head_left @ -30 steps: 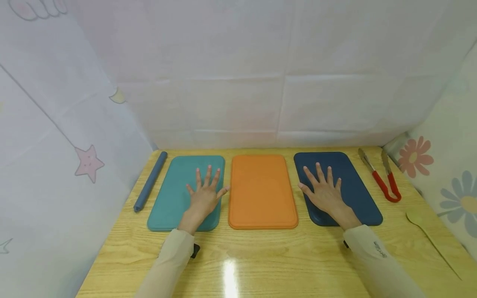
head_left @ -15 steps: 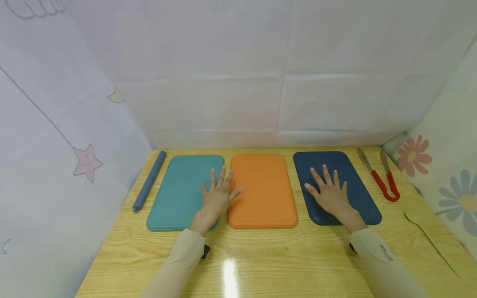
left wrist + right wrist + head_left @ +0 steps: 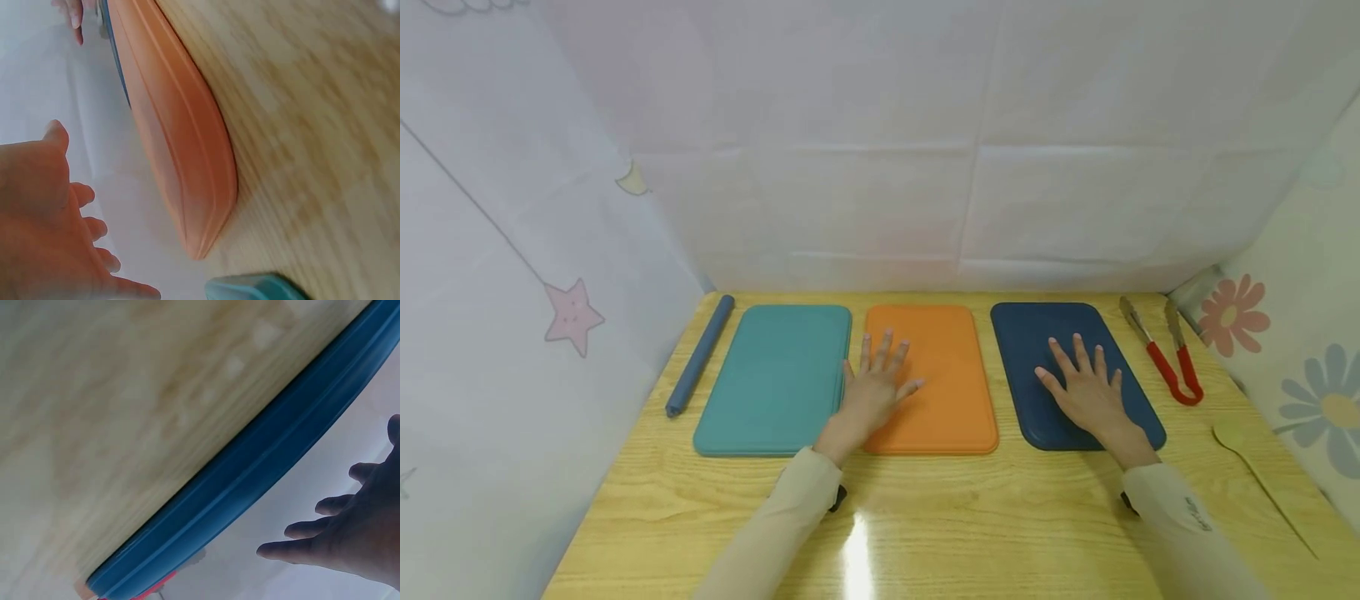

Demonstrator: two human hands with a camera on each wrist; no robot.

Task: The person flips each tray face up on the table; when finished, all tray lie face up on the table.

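My left hand (image 3: 872, 398) hovers palm down over the left part of the orange board (image 3: 951, 400), its fingers straight and spread. The left wrist view shows a gap between the hand (image 3: 44, 219) and the board's surface (image 3: 181, 131). Above the navy board (image 3: 1030, 333) is my right hand (image 3: 1092, 402), also spread and holding nothing. From the right wrist, its fingers appear apart from the board's blue edge (image 3: 250, 469). A teal board (image 3: 767, 375) lies flat left of the orange one, partly behind my left wrist.
At the table's left edge lies a rolled blue-grey tube (image 3: 702, 354). Red-handled metal tongs (image 3: 1168, 367) rest at the right, with a long-handled gold spoon (image 3: 1251, 467) nearer. A patterned cloth backdrop (image 3: 865, 200) surrounds the wooden table (image 3: 940, 517).
My left hand has moved right, from over the teal board to over the orange one. My right hand has shifted slightly right above the navy board. The boards have stayed put.
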